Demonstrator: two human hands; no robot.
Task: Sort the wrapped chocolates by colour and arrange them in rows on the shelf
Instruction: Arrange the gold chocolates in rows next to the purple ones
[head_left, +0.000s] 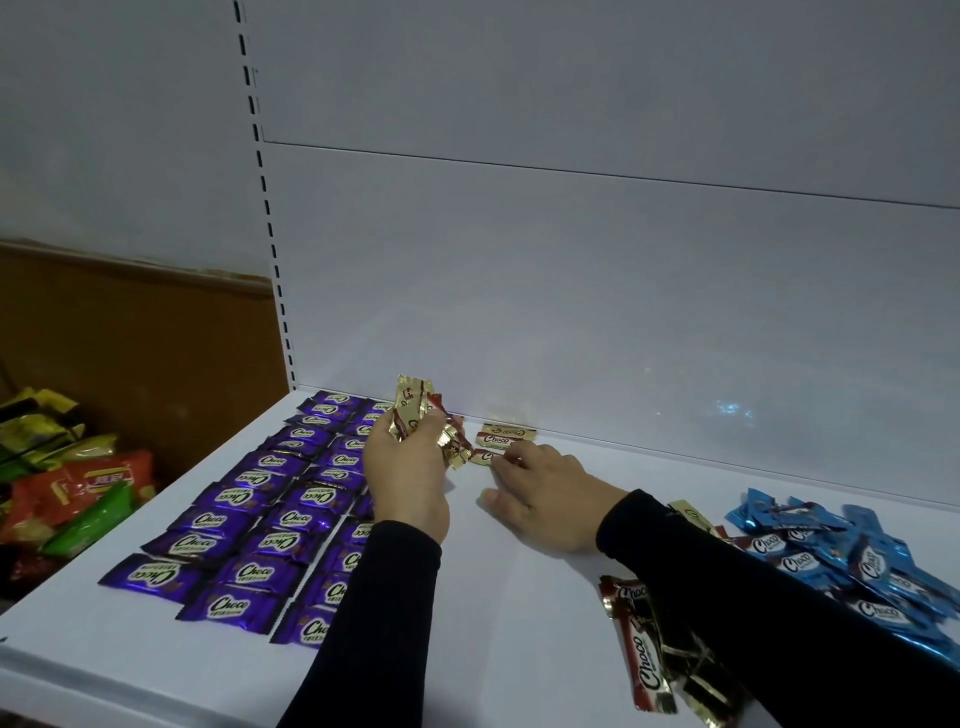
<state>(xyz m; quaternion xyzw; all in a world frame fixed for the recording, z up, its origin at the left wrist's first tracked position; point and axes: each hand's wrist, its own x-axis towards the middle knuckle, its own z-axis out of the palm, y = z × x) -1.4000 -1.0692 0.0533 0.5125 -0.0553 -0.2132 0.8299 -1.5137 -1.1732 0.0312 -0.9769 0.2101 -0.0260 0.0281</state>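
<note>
Purple chocolates laid out in neat rows across the left half of the white shelf, labels up, three columns running from the back panel toward the front edge. Left hand raised just above the shelf, fingers curled round a bunch of gold chocolates, wrappers fanning up and out past the thumb. Right hand flat and low, fingers stretched forward, fingertips pressing on the nearest gold chocolate on the shelf; no curl, nothing pinched. Just behind it, a short gold row of two more pieces lying against the foot of the back panel. Both arms in black sleeves.

Over on the right, a loose heap of blue chocolates, unsorted, piled every which way near the right sleeve. A single gold wrapper peeking out beside that sleeve, at the pile's edge. Near the front, red-and-gold chocolates in a small jumble, partly hidden under the right forearm.

Off the shelf to the far left, lower down, mixed snack packets in green, orange and yellow, with a brown wall panel behind them.
</note>
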